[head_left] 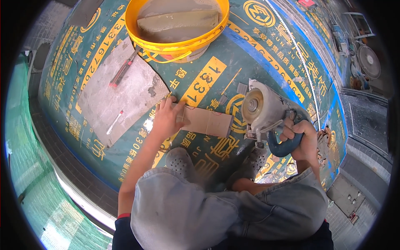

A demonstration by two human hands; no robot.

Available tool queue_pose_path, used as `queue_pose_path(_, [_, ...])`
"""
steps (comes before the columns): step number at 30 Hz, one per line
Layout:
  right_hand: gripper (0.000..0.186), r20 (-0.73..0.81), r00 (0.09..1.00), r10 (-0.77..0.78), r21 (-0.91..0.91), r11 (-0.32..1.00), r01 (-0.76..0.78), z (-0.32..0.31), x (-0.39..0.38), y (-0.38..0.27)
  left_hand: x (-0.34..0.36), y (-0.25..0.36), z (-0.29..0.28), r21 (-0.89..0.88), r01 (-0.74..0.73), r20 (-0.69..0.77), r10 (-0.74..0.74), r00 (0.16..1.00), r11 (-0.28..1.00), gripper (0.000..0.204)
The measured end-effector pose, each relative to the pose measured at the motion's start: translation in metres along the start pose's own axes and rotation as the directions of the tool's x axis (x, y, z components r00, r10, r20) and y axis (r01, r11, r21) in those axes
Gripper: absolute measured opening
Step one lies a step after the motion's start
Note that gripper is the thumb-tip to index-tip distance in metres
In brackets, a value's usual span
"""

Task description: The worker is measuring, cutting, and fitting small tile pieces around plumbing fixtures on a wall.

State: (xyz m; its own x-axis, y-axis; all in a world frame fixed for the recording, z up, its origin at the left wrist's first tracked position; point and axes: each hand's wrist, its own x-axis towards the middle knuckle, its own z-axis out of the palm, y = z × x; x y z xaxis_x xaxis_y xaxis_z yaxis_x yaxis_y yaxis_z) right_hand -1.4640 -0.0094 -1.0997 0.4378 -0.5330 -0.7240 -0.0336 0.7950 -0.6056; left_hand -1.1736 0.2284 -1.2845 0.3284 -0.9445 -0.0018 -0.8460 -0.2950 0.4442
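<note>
My left hand (167, 117) grips the left end of a light brown tile strip (209, 121), which lies flat on the covered floor in front of my feet. Its thumb rests on the strip and its fingers curl at the far edge. Wrapped round the teal handle (287, 146) of a dust-coated handheld power cutter (271, 100) is my right hand (301, 134). The cutter is at the strip's right end, its round metal hub facing left. Its blade cannot be made out.
Ahead stands a yellow bucket (200, 45) of murky water with a slab (179, 21) in it. A larger tile sheet (98, 89) lies left, bearing a red-and-black tool (121, 71) and a white pen (114, 122). A pale cord (303, 52) runs along the right; a fan (369, 61) is beyond.
</note>
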Motion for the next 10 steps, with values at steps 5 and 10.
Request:
queue_pose_path(5, [0.022,-0.010,1.000,0.010,0.026,1.000,-0.009,-0.002,-0.002,0.002,0.009,-0.003,0.022,0.055,0.119,0.202,-0.128,0.971,0.991,0.059])
queue_pose_path(10, [0.027,0.011,1.000,0.000,-0.006,1.000,0.000,-0.008,-0.002,0.005,0.015,-0.014,0.001,-0.195,0.593,0.742,-0.278,0.610,0.781,0.076])
